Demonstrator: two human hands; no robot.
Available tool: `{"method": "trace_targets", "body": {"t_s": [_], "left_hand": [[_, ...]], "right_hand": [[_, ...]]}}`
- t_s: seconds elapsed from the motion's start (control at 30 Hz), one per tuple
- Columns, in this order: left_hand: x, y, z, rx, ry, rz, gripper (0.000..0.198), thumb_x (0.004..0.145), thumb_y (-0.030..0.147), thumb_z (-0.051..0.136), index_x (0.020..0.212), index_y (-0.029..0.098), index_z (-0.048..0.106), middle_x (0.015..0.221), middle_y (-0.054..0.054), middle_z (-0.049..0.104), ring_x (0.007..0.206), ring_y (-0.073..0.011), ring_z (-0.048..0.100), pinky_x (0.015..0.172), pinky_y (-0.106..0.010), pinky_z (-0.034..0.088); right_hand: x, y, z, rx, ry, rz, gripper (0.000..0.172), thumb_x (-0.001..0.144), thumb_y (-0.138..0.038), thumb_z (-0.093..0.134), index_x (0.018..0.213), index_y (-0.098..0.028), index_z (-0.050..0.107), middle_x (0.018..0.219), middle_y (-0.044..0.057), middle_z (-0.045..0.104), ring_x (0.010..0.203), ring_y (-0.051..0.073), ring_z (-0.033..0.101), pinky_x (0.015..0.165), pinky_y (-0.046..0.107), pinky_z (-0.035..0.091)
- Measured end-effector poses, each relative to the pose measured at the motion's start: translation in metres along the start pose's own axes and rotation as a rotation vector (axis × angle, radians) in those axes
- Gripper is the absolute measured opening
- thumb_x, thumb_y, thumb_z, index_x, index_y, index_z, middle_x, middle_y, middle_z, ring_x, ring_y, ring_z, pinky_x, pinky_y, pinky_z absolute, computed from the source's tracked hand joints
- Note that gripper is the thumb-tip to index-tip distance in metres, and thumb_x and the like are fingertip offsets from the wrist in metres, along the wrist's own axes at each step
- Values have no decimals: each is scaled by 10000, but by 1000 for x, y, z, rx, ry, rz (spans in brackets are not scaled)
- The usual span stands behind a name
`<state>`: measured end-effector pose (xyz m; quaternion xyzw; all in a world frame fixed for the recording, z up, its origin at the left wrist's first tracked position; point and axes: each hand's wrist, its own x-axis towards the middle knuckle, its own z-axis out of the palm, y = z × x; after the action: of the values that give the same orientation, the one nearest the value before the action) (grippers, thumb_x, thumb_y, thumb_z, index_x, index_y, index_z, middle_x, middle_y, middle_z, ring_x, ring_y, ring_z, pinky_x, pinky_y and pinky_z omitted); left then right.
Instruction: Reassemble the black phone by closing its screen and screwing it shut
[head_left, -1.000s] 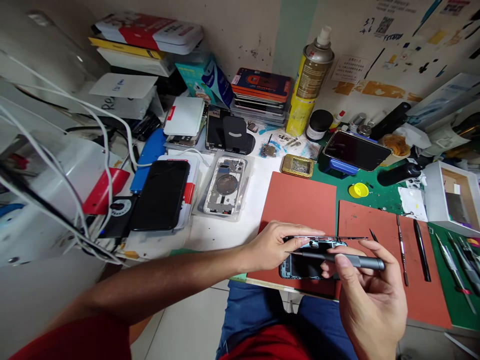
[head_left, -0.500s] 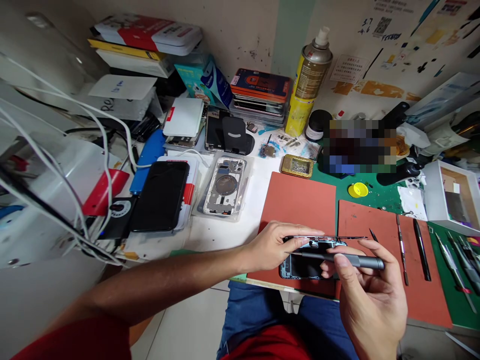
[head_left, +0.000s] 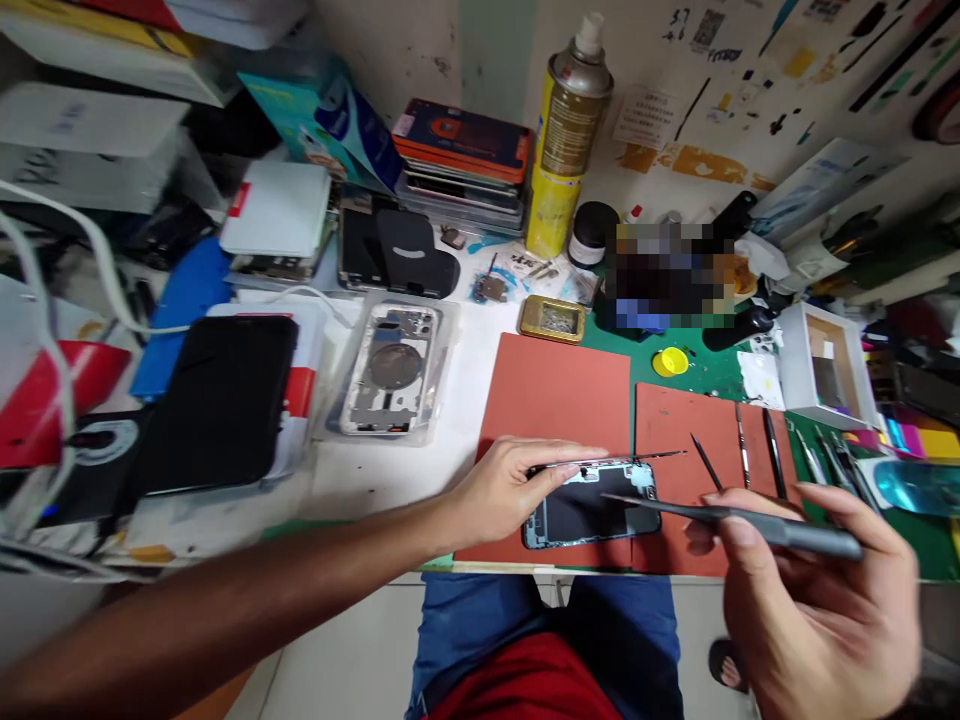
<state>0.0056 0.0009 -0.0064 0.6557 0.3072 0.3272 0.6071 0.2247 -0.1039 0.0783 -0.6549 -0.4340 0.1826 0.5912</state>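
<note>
An opened phone (head_left: 581, 515) lies on the orange-red mat (head_left: 559, 390), its dark inside facing up. My left hand (head_left: 506, 490) is closed on a thin panel (head_left: 660, 456) that stands nearly edge-on along the phone's far side. My left thumb rests on the near face of that panel. A grey screwdriver (head_left: 795, 532) is gripped between the thumb and fingers of my right hand (head_left: 825, 600). Its thin shaft points left over the phone; whether the tip touches anything I cannot tell.
Several slim tools, among them a black pen-like one (head_left: 775, 450), lie on the right-hand mat. Behind stand a small gold tin (head_left: 553, 318), a yellow cap (head_left: 670, 362) and a spray can (head_left: 566, 140). At left are a phone housing (head_left: 394, 370) and a black phone (head_left: 225, 400).
My right hand has drawn back to the right with the screwdriver, away from the panel. My left hand keeps its hold. The view has swung right.
</note>
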Motion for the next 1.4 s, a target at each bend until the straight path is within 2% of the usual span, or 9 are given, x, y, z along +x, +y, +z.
{"method": "trace_targets", "body": {"t_s": [0.07, 0.13, 0.2, 0.27, 0.47, 0.57, 0.73, 1.23, 1.4], "left_hand": [[0, 0, -1, -14, 9, -5, 314, 1094, 242, 653, 1323, 237, 867, 1326, -42, 867, 1248, -242, 836, 1112, -337, 656], [0, 1, -1, -15, 10, -13, 316, 1092, 234, 652, 1321, 247, 869, 1321, -36, 869, 1236, -241, 841, 1097, -334, 667], [0, 2, -2, 17, 9, -27, 321, 1096, 243, 645, 1324, 277, 868, 1327, -19, 866, 1229, -232, 844, 1088, -328, 673], [-1, 2, -2, 46, 12, -41, 320, 1100, 256, 641, 1320, 308, 868, 1326, -5, 865, 1216, -227, 848, 1098, -339, 673], [-2, 2, -2, 104, 28, -41, 321, 1081, 262, 669, 1316, 355, 866, 1296, 29, 875, 1142, -210, 869, 1051, -306, 689], [-1, 1, -2, 121, 30, -45, 320, 1076, 257, 673, 1307, 359, 870, 1270, 44, 882, 1114, -197, 876, 1035, -279, 686], [0, 2, -3, 132, 28, -64, 311, 1078, 275, 667, 1297, 350, 875, 1266, 45, 883, 1140, -206, 872, 1032, -281, 686], [0, 4, 0, 118, 66, -61, 279, 1066, 294, 697, 1257, 344, 894, 1235, 48, 888, 1118, -209, 878, 1028, -262, 681], [0, 4, 0, 110, 57, -67, 280, 1075, 289, 693, 1266, 345, 890, 1235, 54, 889, 1115, -199, 877, 1039, -254, 676]], "right_hand": [[8, -1, -17, -130, -24, -116, 511, 811, -163, 979, 1225, -228, 687, 894, 44, 882, 660, 275, 864, 596, 376, 757], [16, 3, -29, -200, -119, -226, 490, 793, -119, 966, 1190, -235, 704, 896, 39, 884, 693, 265, 873, 624, 354, 771], [20, 12, -34, -238, -213, -340, 471, 806, -76, 933, 1189, -240, 713, 933, 35, 892, 708, 239, 875, 642, 323, 775], [23, 24, -35, -275, -271, -390, 466, 835, -60, 900, 1216, -247, 707, 973, 33, 896, 752, 229, 883, 680, 323, 783], [24, 45, -28, -344, -234, -380, 435, 869, -130, 903, 1221, -252, 678, 956, 32, 867, 787, 239, 882, 715, 373, 788], [24, 46, -28, -360, -259, -372, 390, 889, -133, 890, 1197, -253, 682, 962, 35, 859, 789, 230, 879, 721, 367, 785], [24, 46, -28, -377, -277, -419, 483, 897, -102, 882, 1285, -270, 647, 998, 26, 855, 814, 226, 881, 713, 363, 781], [24, 48, -28, -367, -290, -407, 477, 898, -104, 887, 1280, -262, 649, 996, 33, 864, 813, 221, 883, 702, 346, 779], [25, 47, -27, -394, -293, -359, 374, 912, -166, 887, 1206, -258, 675, 982, 47, 875, 748, 234, 877, 659, 362, 776]]}}
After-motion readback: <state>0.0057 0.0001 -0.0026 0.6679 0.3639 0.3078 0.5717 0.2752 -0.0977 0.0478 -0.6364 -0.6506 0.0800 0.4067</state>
